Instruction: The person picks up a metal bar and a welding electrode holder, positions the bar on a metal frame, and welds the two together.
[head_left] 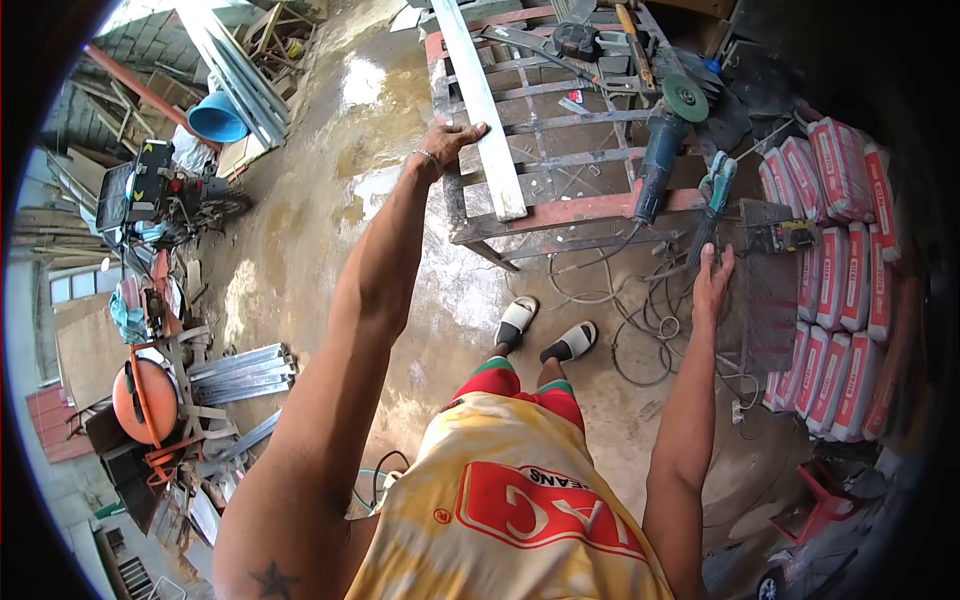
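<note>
On the left side of the metal frame table, my left hand (450,147) grips the edge of a long pale metal bar (490,140), thumb on top and fingers hidden beneath. The bar lies along the slatted frame table (570,215). My right hand (712,283) is off the table's right corner, fingers stretched out, with nothing visible in it. Just above its fingertips is a green-handled tool (716,185) whose kind I cannot make out. Beside that tool an angle grinder (660,160) rests on the table, its green disc uppermost.
Cables (650,325) lie coiled on the floor below the table. Red-and-white sacks (830,270) are stacked at right, near a red plastic chair (815,505). A hammer (635,45) lies on the table. At left are a motorcycle (165,195), a blue basin (217,118) and metal profiles (243,375).
</note>
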